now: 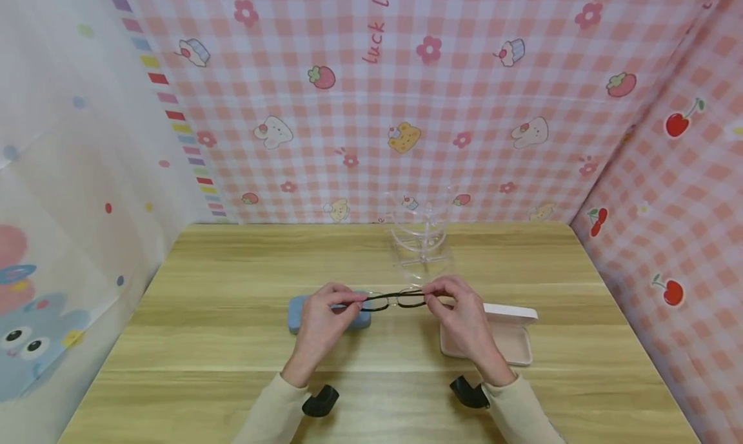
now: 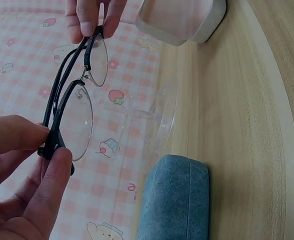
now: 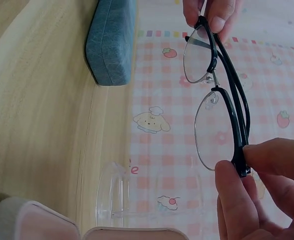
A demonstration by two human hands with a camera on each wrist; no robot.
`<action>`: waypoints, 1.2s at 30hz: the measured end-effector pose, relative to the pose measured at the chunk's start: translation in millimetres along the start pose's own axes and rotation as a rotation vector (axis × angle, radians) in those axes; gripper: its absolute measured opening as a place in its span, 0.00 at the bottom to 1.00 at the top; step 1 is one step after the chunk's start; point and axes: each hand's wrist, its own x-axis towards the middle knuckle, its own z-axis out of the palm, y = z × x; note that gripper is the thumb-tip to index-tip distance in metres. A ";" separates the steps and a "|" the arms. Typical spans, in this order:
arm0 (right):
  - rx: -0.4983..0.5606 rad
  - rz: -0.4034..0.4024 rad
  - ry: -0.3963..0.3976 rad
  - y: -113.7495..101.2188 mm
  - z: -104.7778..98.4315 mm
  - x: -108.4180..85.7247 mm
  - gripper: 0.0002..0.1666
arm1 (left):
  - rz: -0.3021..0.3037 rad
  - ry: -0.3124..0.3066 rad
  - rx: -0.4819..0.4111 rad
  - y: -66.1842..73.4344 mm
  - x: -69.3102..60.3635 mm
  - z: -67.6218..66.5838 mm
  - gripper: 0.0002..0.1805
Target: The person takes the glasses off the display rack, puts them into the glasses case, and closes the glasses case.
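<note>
Both hands hold a pair of black half-rim eyeglasses above the table, the temples folded behind the lenses. My left hand pinches one end of the frame between thumb and fingers. At the opposite end, my right hand pinches the other hinge corner. A closed blue glasses case lies on the table below and partly behind the left hand. Under the right hand, a pale glasses case stands with its lid up and a pinkish lining showing; the hand hides part of it.
A clear plastic stand with curved tiers stands toward the back of the wooden table. Pink checked cloth hangs behind the table and on the right. Black wrist devices sit at both sleeves.
</note>
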 end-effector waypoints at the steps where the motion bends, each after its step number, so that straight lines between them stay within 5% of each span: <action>1: 0.005 0.003 0.004 0.2 -0.1 -0.3 0.08 | 0.002 -0.004 0.001 -0.1 -0.2 0.3 0.08; 11: -0.005 0.065 -0.015 4.7 -5.7 -2.9 0.10 | 0.002 -0.025 0.010 2.2 -0.8 3.2 0.08; 20: 0.139 0.130 -0.134 10.1 -29.3 -12.4 0.15 | -0.107 -0.155 -0.257 -1.3 -2.7 6.2 0.15; 29: 0.152 0.145 -0.187 21.6 -51.6 -20.8 0.17 | -0.113 -0.157 -0.249 -1.4 -4.9 21.6 0.12; 36: 0.082 0.129 -0.166 27.6 -70.5 -32.7 0.16 | -0.146 -0.153 -0.343 1.3 -10.1 40.2 0.10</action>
